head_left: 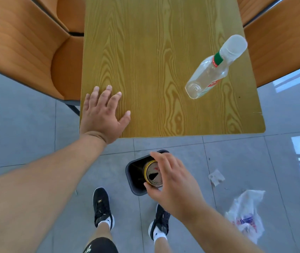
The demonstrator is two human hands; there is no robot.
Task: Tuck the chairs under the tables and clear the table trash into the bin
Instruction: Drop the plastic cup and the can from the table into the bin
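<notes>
Now | left hand point(102, 114) flat on table point(145, 52), fingers spread | right hand point(171, 178) fingers gripping can point(152, 173) over bin point(132, 172)

— What are your hands doing?

— My left hand point(102, 114) lies flat, fingers spread, on the near left corner of the yellow wood-grain table point(154, 61). My right hand point(171, 179) grips a gold-rimmed metal can point(152, 173) from the side, above the open mouth of the dark square plastic bin point(136, 179) on the grey tiled floor point(17, 134).

— What is on the table?

— A clear glass bottle with a green neck band point(213, 68), standing near the right edge with a clear cap.

— And around it?

— Orange wooden chairs on the left point(26, 42) and on the right point(282, 48). On the floor to my right lie a crumpled white plastic bag point(246, 214) and a small paper scrap point(216, 177). My black shoes point(102, 207) stand just beside the bin.
</notes>
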